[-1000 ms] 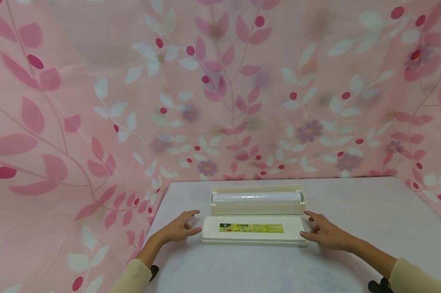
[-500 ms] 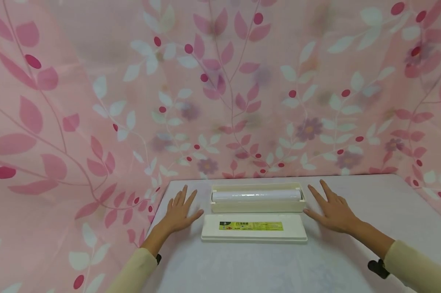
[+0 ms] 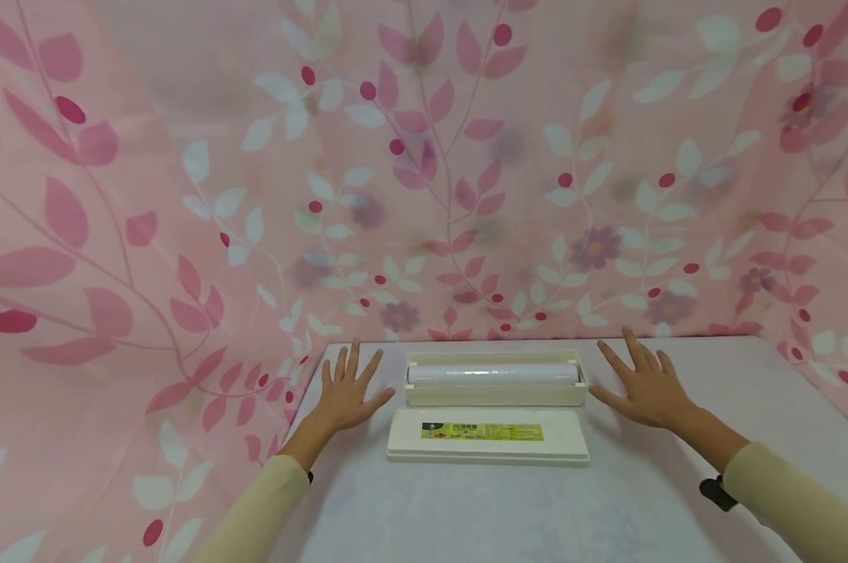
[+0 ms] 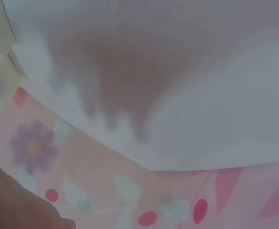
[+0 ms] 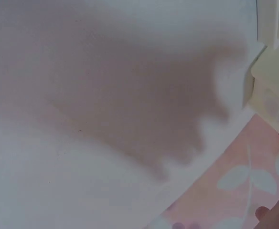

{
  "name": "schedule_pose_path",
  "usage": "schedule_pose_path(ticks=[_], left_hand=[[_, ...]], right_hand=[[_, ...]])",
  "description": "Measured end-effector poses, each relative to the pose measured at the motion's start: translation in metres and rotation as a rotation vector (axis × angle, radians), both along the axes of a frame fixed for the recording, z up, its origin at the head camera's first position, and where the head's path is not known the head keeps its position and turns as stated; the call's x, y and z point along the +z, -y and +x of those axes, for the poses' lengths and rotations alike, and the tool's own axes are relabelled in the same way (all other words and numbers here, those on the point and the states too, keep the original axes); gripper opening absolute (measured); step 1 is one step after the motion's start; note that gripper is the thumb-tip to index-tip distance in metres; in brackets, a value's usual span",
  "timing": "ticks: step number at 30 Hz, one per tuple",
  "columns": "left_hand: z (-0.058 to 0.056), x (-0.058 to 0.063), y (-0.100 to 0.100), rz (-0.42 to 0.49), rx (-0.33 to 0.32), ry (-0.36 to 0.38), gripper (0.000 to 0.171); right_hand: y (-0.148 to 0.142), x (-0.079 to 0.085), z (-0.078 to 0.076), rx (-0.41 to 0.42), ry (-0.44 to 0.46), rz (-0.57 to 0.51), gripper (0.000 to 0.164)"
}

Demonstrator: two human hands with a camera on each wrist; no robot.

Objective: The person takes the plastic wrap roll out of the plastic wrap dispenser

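Observation:
A long cream box (image 3: 494, 396) holds a roll of clear-looking plastic wrap (image 3: 494, 374) lying across it. In front of the box lies its white lid (image 3: 403, 436), with a yellow-green label (image 3: 482, 432) on top. My left hand (image 3: 343, 399) is held to the left of the box, fingers spread and empty. On the right side my right hand (image 3: 645, 391) mirrors it, fingers straight and apart, thumb close to the box's right end. Both wrist views show the hands' shadows on the table and an end of the box (image 4: 1, 78), (image 5: 273, 90) at the edge.
The box and lid stand on a table with a white cover (image 3: 494, 516). Pink floral cloth (image 3: 466, 195) hangs behind the table and down its left side. The table's back edge runs just behind the box.
Both hands have drawn back from beside the lid, risen toward the box's ends, and straightened from loosely bent fingers to spread ones. The box, roll and lid stay put.

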State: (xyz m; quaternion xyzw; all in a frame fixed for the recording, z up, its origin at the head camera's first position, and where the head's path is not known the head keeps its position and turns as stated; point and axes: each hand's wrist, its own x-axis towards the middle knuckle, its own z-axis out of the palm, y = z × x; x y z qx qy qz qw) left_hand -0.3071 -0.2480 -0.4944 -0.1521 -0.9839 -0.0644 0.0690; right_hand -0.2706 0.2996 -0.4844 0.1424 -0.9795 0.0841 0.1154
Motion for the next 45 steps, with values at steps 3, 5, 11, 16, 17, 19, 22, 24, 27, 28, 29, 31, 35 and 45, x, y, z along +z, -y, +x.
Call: schedule_pose_path(ticks=[3, 5, 11, 16, 17, 19, 22, 24, 27, 28, 29, 31, 35, 45], left_hand=[[-0.002, 0.002, -0.001, -0.002, 0.011, -0.004, 0.083], [-0.003, 0.004, -0.002, 0.006, 0.013, -0.013, 0.084], [-0.007, 0.010, -0.006, 0.010, 0.011, -0.027, 0.083], [-0.008, 0.007, -0.008, -0.030, 0.015, -0.017, 0.081], [-0.008, 0.006, -0.008, -0.032, 0.015, -0.021, 0.082], [-0.009, 0.006, -0.008, -0.027, 0.018, -0.017, 0.082], [-0.013, 0.005, -0.011, -0.021, 0.009, -0.021, 0.082], [-0.014, 0.004, -0.013, -0.022, 0.002, -0.022, 0.083], [-0.016, 0.006, -0.018, -0.008, -0.009, -0.034, 0.083], [-0.017, 0.007, -0.020, 0.000, -0.015, -0.040, 0.083], [-0.018, 0.008, -0.022, 0.006, -0.020, -0.047, 0.083], [-0.020, 0.010, -0.026, 0.017, -0.038, -0.059, 0.083], [-0.026, 0.011, -0.033, -0.005, -0.066, -0.062, 0.084], [-0.032, 0.009, -0.043, -0.016, -0.065, -0.038, 0.085]], right_hand=[[0.002, -0.001, -0.001, 0.018, -0.008, 0.016, 0.086], [0.004, -0.002, -0.003, 0.024, -0.017, 0.031, 0.086], [0.005, -0.007, -0.008, 0.025, -0.018, 0.087, 0.086], [0.005, -0.010, -0.007, 0.020, -0.014, 0.084, 0.087], [0.005, -0.010, -0.008, 0.018, -0.019, 0.082, 0.088], [0.004, -0.010, -0.011, 0.013, -0.023, 0.081, 0.088], [0.004, -0.008, -0.013, 0.010, -0.032, 0.077, 0.089], [0.004, -0.005, -0.014, 0.011, -0.035, 0.067, 0.088], [0.007, 0.000, -0.016, 0.014, -0.029, 0.057, 0.088], [0.008, 0.001, -0.017, 0.010, -0.027, 0.058, 0.088], [0.010, 0.002, -0.017, 0.005, -0.021, 0.053, 0.089], [0.015, 0.003, -0.018, -0.004, -0.004, 0.040, 0.090], [0.029, -0.001, -0.020, 0.010, 0.001, 0.028, 0.093], [0.052, -0.004, -0.024, 0.122, -0.073, 0.038, 0.086]])
